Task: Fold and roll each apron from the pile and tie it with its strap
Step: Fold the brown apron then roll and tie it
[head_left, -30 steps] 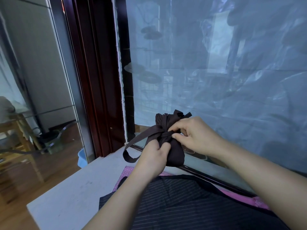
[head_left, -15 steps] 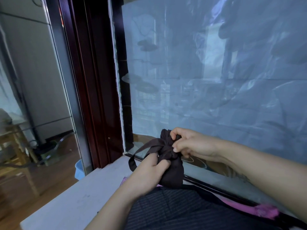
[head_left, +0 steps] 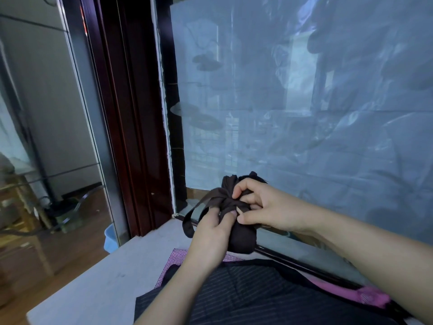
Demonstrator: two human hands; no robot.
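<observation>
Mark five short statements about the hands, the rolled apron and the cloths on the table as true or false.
1. The left hand and right hand both hold the rolled brown apron. True.
2. The strap loops out on the bundle's right. False: it hangs on its left.
3. A dark striped apron lies on the table. True.
4. The cloth under the striped apron is green. False: the checked cloth is pink.
5. The right hand rests flat on the table. False: it pinches the bundle where the strap wraps it.
</observation>
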